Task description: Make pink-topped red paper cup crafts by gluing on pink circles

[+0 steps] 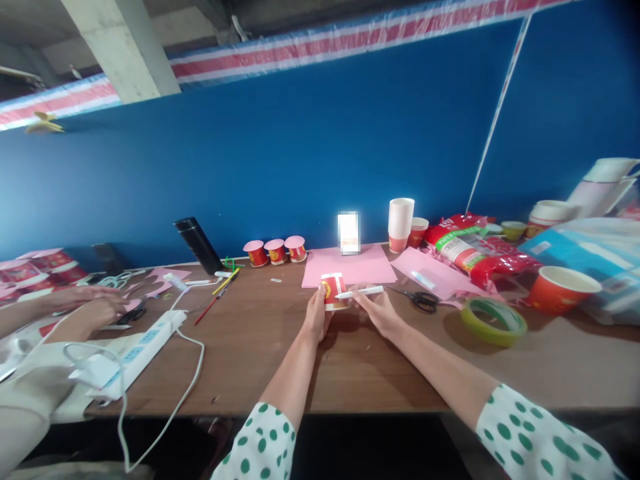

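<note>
In the head view my left hand (315, 319) grips a short red paper cup (331, 291) with yellow print and a white patch, its fingers wrapped round the left side. My right hand (379, 312) is closed on a slim white pen (369, 291). The pen lies almost level, its left end overlapping the cup; whether it touches is too small to tell. Both hands hover above the brown table (250, 360). Behind them are pink paper sheets (320, 268), and black-handled scissors (424, 302) rest to the right of my right hand.
Three red cups with pink tops (277, 252) line the wall. At right are yellow-green tape (493, 323), an orange cup (560, 291), stacked cups (400, 223) and a red package (470, 247). A black bottle (197, 245), power strip (145, 350) and co-worker's hands (95, 307) are left.
</note>
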The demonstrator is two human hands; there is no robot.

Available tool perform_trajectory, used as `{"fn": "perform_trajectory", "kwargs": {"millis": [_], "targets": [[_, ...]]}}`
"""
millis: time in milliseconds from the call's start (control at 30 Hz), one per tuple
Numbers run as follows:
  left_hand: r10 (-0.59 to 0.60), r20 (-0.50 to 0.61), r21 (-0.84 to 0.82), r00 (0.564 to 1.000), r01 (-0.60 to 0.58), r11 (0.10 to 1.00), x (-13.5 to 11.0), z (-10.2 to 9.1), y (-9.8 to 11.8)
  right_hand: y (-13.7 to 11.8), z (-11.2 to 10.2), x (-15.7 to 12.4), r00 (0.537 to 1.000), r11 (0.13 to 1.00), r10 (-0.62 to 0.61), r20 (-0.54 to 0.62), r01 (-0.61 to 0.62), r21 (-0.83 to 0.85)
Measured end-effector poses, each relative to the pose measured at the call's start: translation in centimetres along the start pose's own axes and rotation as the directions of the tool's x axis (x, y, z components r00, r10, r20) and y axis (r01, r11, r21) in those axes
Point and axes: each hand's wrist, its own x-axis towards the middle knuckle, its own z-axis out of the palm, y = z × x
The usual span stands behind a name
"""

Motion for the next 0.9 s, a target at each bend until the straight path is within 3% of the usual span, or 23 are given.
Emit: {"fn": "perform_trajectory", "kwargs": {"millis": [300, 500, 900], "targets": [[0.001, -0.020, -0.001, 1.000, -0.001, 1.000, 0.09, -0.12, -0.18, 0.68, -0.45, 0.06, 0.999, 1.000, 0.004, 0.053, -0.004, -0.004], [0.013, 0.000, 0.000, 1.000, -0.013, 1.000, 0.04, -0.15, -0.14, 0.13, -0.15, -0.17, 0.999, 0.999, 0.027, 0.019, -0.027, 0.037], [0.003, -0.030, 0.005, 1.000, -0.003, 1.000, -0.05, 0.16, 0.01, 0.59, -0.32, -0.09, 0.998, 1.000, -0.024, 0.053, 0.024, -0.006]]}}
